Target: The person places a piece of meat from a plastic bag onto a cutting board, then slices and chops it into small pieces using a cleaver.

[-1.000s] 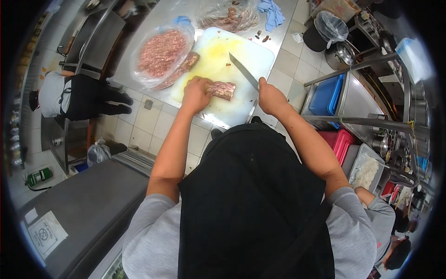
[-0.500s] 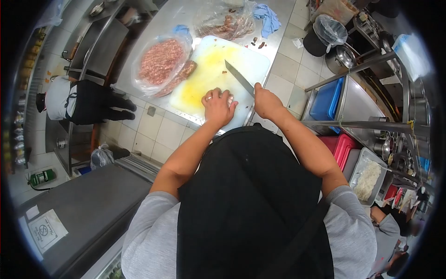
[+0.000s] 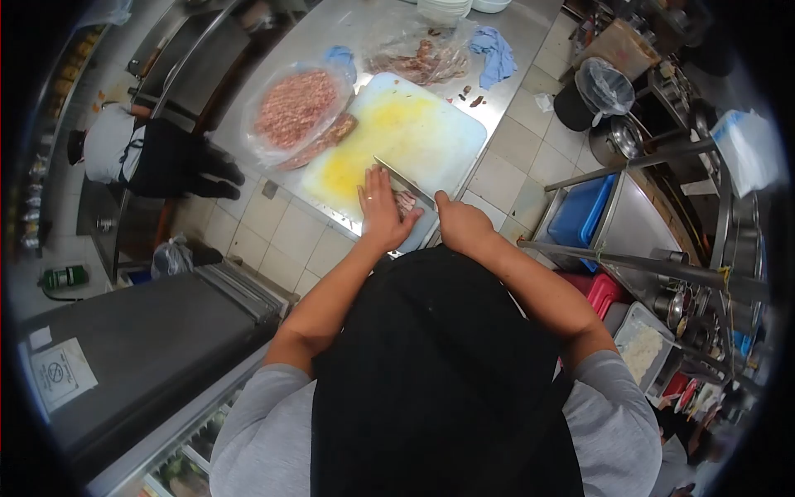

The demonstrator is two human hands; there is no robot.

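My right hand point(image 3: 464, 224) is wrapped round the handle of a long knife point(image 3: 406, 180), whose blade lies just beyond the fingertips of my left hand point(image 3: 382, 209). That left hand rests flat, fingers stretched, beside and partly over a piece of meat point(image 3: 405, 201) near the close edge of the white cutting board point(image 3: 439, 124). Yellow stains mark the board. At its left lie a clear bag of ground meat point(image 3: 296, 108) and a longer piece of meat point(image 3: 325, 141). Behind the board is another bag with meat pieces point(image 3: 418, 60).
A blue cloth point(image 3: 493, 56) and dark scraps point(image 3: 475, 101) lie on the metal table point(image 3: 530, 29). Another person point(image 3: 157, 157) stands at the left. On the right are a metal rack point(image 3: 654, 269), a blue tub point(image 3: 580, 211) and a bin point(image 3: 580, 103).
The knife has come down and leftward to the meat. My left hand first moved right over the meat, and its fingers are now straighter. The view has shifted slightly.
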